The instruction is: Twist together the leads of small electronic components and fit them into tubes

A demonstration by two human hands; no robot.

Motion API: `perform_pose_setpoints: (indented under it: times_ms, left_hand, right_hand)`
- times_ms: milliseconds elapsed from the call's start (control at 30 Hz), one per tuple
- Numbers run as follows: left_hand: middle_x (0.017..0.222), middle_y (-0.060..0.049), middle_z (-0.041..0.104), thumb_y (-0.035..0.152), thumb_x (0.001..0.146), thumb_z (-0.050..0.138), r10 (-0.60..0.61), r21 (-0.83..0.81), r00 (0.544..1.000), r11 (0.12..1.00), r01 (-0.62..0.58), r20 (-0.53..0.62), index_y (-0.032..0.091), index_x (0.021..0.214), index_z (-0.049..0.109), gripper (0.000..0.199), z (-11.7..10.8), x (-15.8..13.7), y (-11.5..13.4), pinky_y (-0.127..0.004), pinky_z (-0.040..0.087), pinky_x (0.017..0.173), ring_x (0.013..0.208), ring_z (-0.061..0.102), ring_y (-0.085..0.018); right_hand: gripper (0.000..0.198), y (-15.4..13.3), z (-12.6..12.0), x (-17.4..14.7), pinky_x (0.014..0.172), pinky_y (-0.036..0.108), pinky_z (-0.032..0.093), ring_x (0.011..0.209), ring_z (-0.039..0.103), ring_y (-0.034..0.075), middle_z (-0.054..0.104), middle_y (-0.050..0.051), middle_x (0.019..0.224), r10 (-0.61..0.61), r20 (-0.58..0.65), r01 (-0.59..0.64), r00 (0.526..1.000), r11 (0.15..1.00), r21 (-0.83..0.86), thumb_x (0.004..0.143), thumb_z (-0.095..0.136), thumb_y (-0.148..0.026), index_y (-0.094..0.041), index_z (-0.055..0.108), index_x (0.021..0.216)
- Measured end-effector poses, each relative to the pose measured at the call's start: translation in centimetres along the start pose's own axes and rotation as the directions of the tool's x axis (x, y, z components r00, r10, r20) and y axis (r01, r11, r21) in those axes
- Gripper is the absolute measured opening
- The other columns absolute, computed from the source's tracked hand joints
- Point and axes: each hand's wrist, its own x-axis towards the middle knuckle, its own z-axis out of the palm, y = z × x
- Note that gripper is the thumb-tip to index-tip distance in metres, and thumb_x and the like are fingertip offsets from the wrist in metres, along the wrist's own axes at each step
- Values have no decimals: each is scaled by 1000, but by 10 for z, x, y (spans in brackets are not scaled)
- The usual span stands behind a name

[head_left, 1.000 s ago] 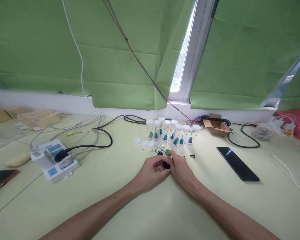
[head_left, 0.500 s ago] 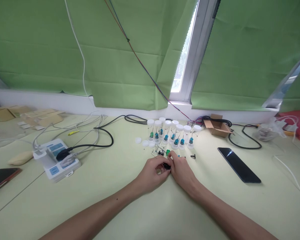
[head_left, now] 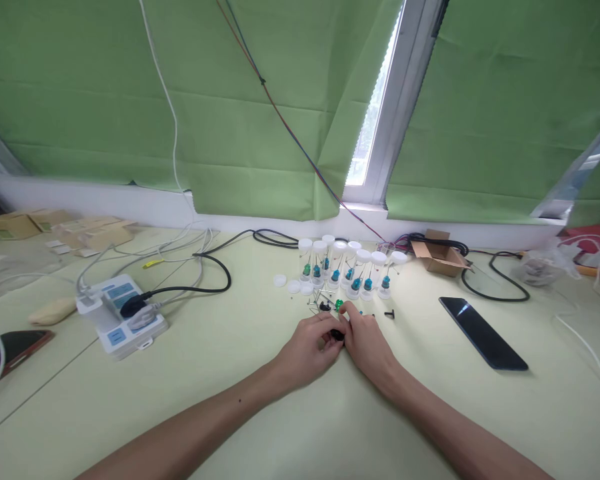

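A small black part (head_left: 337, 335), its kind too small to make out, sits between my two hands. My left hand (head_left: 307, 350) is closed on it with thumb and fingers. My right hand (head_left: 367, 340) presses its fingertips together at the part's right side, and what they pinch is hidden. Just beyond my fingers lie a small green piece (head_left: 339, 305), another black piece (head_left: 325, 307) and several thin metal pins (head_left: 320, 298). A black T-shaped piece (head_left: 390, 314) rests right of my right hand.
Several clear tubes with white caps (head_left: 339, 247) and blue or green pieces inside stand behind my hands. White discs (head_left: 280, 281) lie left of them. A power strip (head_left: 123, 313) with cables is at left, a phone (head_left: 483, 333) and an open cardboard box (head_left: 440, 257) at right.
The whole view has shifted slightly, so things appear a little further right. Both hands stay together around the black part, with only slight finger movement.
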Motion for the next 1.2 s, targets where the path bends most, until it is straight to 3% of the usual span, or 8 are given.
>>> perform_pose_setpoints:
  times_ms: [667, 933, 1200]
  left_hand:
    - [79, -2, 66, 12, 79, 55, -87, 29, 996, 996, 88, -12, 20, 90, 69, 19, 0, -1, -4, -24, 46, 62, 67, 57, -14]
    - [78, -2, 68, 11, 78, 54, -142, -123, 989, 983, 137, -34, 18, 85, 68, 16, 0, 0, -1, -25, 48, 65, 69, 59, -14]
    - [71, -1, 63, 17, 76, 62, -334, -388, 941, 877, 285, -64, 17, 86, 65, 10, 0, 3, -9, -25, 47, 57, 61, 58, -12]
  right_hand:
    - [19, 2, -2, -2, 50, 24, 34, 49, 50, 17, 57, 0, 55, -4, -52, 10, 999, 993, 119, 91, 39, -22, -19, 57, 96]
    - [14, 4, 1, -1, 52, 24, 36, 44, 47, 15, 53, -5, 50, -28, -152, 55, 988, 982, 181, 90, 44, -23, -20, 58, 94]
    - [13, -3, -5, -3, 51, 23, 39, 45, 52, 14, 59, -3, 59, -48, -125, 86, 991, 943, 323, 92, 46, -28, -20, 56, 92]
